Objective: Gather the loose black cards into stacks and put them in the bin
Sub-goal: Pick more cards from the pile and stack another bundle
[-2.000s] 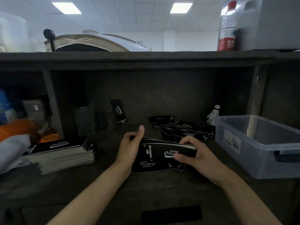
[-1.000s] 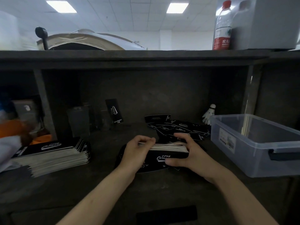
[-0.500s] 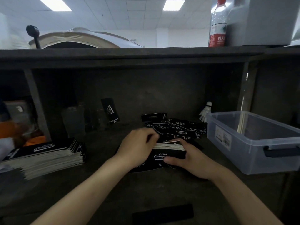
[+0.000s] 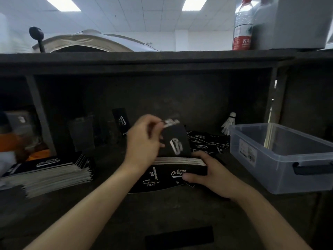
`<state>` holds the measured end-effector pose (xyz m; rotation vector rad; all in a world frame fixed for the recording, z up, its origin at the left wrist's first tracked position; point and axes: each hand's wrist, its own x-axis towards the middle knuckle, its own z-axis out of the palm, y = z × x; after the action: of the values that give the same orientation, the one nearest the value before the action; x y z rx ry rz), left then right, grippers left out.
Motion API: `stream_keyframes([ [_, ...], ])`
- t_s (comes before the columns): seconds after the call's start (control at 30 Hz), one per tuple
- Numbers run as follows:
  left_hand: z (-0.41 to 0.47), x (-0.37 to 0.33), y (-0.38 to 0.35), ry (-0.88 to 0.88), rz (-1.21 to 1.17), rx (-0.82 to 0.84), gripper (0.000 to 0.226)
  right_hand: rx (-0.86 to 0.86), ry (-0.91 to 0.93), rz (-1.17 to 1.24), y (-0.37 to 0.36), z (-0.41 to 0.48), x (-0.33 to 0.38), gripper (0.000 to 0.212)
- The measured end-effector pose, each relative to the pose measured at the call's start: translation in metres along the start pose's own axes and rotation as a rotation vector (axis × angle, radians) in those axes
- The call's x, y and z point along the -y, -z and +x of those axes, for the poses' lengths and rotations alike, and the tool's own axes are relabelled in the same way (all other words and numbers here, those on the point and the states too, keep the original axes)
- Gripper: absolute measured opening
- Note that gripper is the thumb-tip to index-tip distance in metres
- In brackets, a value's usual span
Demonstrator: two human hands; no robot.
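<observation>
A stack of black cards (image 4: 180, 166) with white lettering stands on the dark desk in the middle. My right hand (image 4: 209, 175) grips its right end, thumb on the front face. My left hand (image 4: 144, 143) holds a few black cards (image 4: 175, 141) raised on edge just above the stack, blurred by motion. Loose black cards (image 4: 207, 141) lie scattered behind the stack. The clear plastic bin (image 4: 281, 159) with a dark handle sits at the right and looks empty.
A tall fanned pile of black cards (image 4: 50, 174) lies at the left. One card (image 4: 121, 121) leans upright against the back wall. A shuttlecock (image 4: 228, 121) stands behind the bin. A water bottle (image 4: 242, 24) is on the upper shelf. A black strip (image 4: 180, 237) lies near the front edge.
My left hand has lifted from the stack's left end and now holds a few cards upright over it. My right hand keeps its grip on the stack.
</observation>
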<state>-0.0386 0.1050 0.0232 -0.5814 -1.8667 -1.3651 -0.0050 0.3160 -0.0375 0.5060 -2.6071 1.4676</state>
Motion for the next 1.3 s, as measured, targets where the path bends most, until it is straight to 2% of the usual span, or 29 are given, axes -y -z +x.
stream_keyframes([
  [0.07, -0.012, 0.014, 0.015, 0.279, -0.165, -0.012, 0.008, -0.008, 0.012, 0.007, 0.001, 0.001, -0.002, 0.058],
  [0.23, -0.039, 0.048, 0.034, 0.539, 0.092, 0.236, 0.02, -0.003, 0.044, 0.01, 0.0, 0.002, -0.002, 0.041],
  [0.3, -0.032, 0.044, 0.04, 0.537, 0.185, 0.237, 0.021, 0.016, 0.035, 0.04, 0.0, 0.001, -0.002, 0.034],
  [0.4, -0.025, 0.023, 0.03, 0.524, 0.043, 0.144, 0.027, 0.024, 0.018, 0.054, -0.001, 0.001, -0.001, 0.034],
  [0.53, -0.032, 0.02, -0.005, 0.587, 0.091, 0.275, 0.023, -0.005, 0.007, 0.023, -0.001, 0.001, -0.001, 0.05],
  [0.6, -0.034, 0.022, -0.006, 0.613, 0.121, 0.333, 0.031, -0.012, 0.014, 0.03, -0.001, 0.0, 0.001, 0.054],
  [0.73, -0.019, 0.028, 0.025, 0.56, 0.058, 0.4, 0.029, -0.024, 0.051, 0.091, 0.002, -0.003, 0.002, 0.028],
  [0.77, -0.016, 0.034, 0.037, 0.548, 0.132, 0.451, 0.034, -0.056, 0.049, 0.129, 0.003, -0.003, 0.001, 0.025],
  [0.87, -0.022, 0.047, 0.065, 0.591, 0.529, 0.849, 0.105, -0.192, 0.004, 0.304, 0.007, -0.003, -0.004, 0.026],
  [0.93, -0.029, 0.046, 0.069, 0.58, 0.634, 0.963, 0.125, -0.26, -0.026, 0.396, 0.006, -0.003, -0.004, 0.033],
  [1.07, -0.018, 0.044, 0.06, 0.642, 0.538, 0.76, 0.113, -0.271, -0.041, 0.441, 0.005, -0.003, -0.004, 0.037],
  [1.2, -0.01, 0.041, 0.051, 0.804, 0.375, 0.682, 0.099, -0.269, -0.054, 0.483, 0.006, -0.004, -0.005, 0.036],
  [1.3, -0.003, 0.039, 0.049, 0.879, 0.354, 0.629, 0.087, -0.239, -0.059, 0.465, 0.006, -0.004, -0.005, 0.036],
])
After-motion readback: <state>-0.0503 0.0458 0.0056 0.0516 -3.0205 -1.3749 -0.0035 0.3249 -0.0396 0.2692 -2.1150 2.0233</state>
